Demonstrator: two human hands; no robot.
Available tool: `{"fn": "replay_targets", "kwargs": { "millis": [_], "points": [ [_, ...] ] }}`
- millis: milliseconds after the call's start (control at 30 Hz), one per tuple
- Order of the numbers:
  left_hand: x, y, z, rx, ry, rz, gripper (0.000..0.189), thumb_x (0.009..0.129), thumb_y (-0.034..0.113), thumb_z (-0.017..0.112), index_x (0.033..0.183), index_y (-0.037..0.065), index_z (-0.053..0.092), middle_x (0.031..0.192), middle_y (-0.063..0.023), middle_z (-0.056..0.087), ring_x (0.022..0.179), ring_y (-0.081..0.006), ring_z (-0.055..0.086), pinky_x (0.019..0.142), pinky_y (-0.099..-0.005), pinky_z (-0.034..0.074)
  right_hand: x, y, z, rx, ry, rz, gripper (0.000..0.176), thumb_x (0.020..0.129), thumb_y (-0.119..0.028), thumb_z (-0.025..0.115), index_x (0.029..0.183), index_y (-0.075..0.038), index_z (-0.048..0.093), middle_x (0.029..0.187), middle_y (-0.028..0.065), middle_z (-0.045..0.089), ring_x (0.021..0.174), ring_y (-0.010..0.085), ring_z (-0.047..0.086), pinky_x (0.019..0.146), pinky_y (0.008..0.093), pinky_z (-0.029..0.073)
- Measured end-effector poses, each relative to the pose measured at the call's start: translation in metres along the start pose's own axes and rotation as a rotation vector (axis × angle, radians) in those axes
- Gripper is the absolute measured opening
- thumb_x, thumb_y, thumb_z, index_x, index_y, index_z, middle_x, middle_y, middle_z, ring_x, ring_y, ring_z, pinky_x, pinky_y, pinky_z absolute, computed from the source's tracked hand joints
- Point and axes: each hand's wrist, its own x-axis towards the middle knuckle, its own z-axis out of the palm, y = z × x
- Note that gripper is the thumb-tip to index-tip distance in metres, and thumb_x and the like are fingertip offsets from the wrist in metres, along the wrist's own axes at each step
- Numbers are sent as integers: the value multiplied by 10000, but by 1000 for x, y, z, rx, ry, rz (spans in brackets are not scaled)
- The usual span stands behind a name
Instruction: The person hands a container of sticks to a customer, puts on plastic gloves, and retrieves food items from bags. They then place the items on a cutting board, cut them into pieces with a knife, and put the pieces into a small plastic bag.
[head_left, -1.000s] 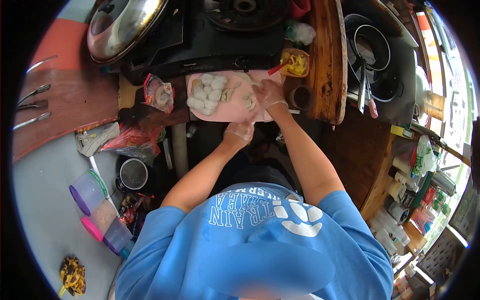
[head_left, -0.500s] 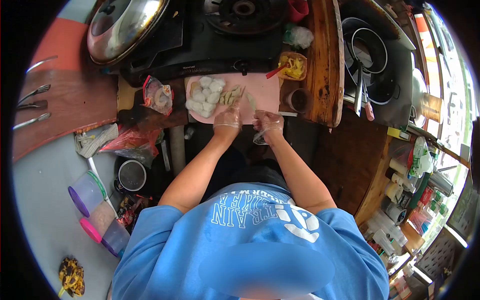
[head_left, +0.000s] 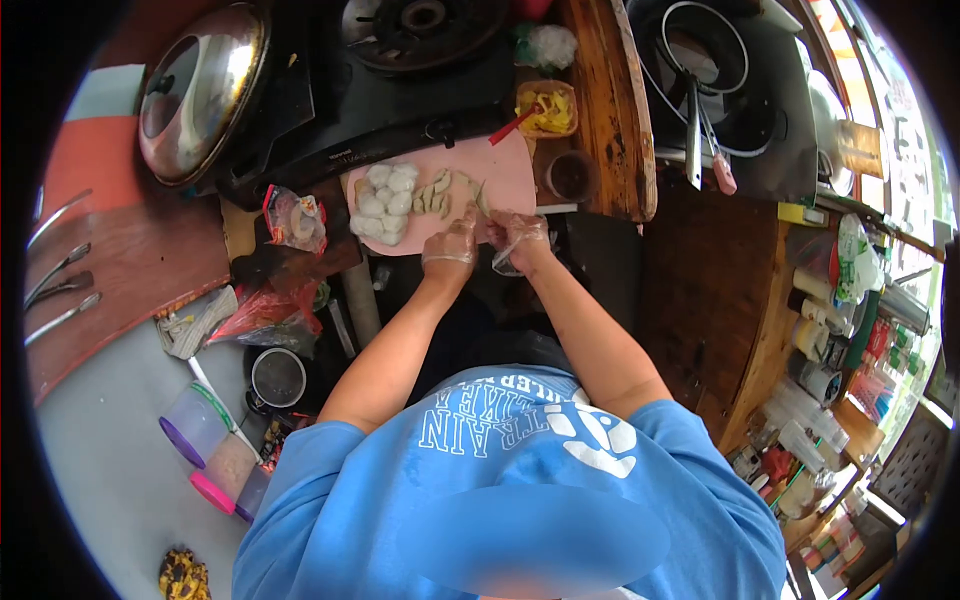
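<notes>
I think I sort slices (head_left: 436,196) on the pink board (head_left: 506,166); left hand (head_left: 449,246) and right hand (head_left: 517,233) grip narrow, whether holding anything I cannot tell. Next needs gentle pinching.

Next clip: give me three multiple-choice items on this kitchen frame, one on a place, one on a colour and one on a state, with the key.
1. Where do the white balls lie on the cutting board?
A. At its left end
B. At its right end
C. Off it, on the floor

2. What colour is the cutting board?
A. Green
B. Pink
C. Black

3. How are the left hand and the right hand covered?
A. Thick oven mitts
B. Thin clear plastic gloves
C. Wool mittens

Key:
1 A: the balls are heaped at the board's left end, with the cut slices to their right.
2 B: the bare part of the board shows pink.
3 B: see-through plastic covers both hands and hangs loose by the right wrist.
</notes>
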Motion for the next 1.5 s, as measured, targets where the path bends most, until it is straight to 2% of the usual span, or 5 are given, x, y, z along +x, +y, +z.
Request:
{"fn": "replay_targets", "kwargs": {
  "millis": [733,800,967,1200,1500],
  "points": [
    [-8,-5,-3,-126,87,23,509,879,103,560,1386,138,528,988,-180,713,828,-393,699,686,-522,556,-2,-9,2,-474,92,-266,186,895,-177,698,897,9,685,763,115,694,600,231,643,586,375,545],
    [-31,-26,-17,-245,291,35,484,871,101,584,1353,131,562,987,-181,713,822,-390,700,676,-519,558,20,1,0,-1141,219,-984,232,864,-248,700,938,-29,706,883,161,713,832,294,691,774,453,551],
    [-85,-123,-85,-22,680,-90,482,830,71,618,1303,164,617,916,-109,667,711,-346,673,602,-469,556,-10,-9,66,-1597,9,-1026,927,702,-517,768,1464,-109,433,1522,197,389,1435,348,331,1177,448,259],
    [-101,-266,-115,230,673,-575,350,861,124,592,1207,115,650,1089,-149,644,905,-389,662,759,-497,552,3,4,115,-1690,-31,-1194,898,631,-503,797,1390,-122,505,1486,153,417,1385,349,367,1145,517,270],
    [-64,-296,-102,161,742,-372,163,892,178,639,890,44,732,999,-144,703,829,-359,689,737,-449,560,22,17,122,-1582,75,-1500,515,679,-320,750,1152,-141,653,1216,55,606,1202,308,530,1024,510,382]
  ]
}}
